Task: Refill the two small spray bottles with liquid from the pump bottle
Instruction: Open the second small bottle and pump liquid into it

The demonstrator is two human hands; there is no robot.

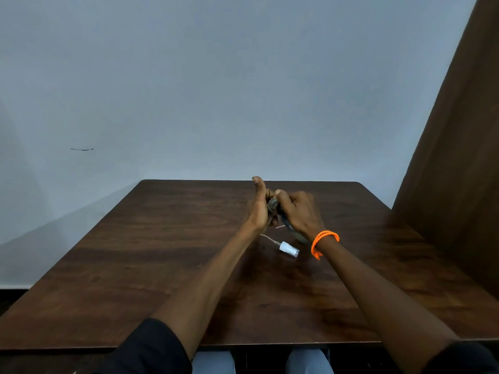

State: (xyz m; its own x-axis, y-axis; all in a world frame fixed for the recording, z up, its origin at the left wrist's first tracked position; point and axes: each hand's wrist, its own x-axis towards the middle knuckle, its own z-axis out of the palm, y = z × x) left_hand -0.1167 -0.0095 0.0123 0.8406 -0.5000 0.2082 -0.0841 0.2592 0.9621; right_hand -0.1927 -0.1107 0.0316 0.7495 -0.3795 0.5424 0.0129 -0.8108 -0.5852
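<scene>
Here I see both hands meeting over the far middle of the surface, working on something small and dark between them. The left hand stands edge-on with its thumb up, and I cannot tell how its fingers sit around the object. The right hand is curled, fingers closed on what looks like a small bottle, greyish, mostly hidden. A white spray head with its thin dip tube lies on the surface just beside the right wrist, near the orange band. I cannot see the pump bottle. I judge the bottle light, stiff and a bit slippery; hold it round the body, upright. The head is best taken by its cap, since the tube would flex.
</scene>
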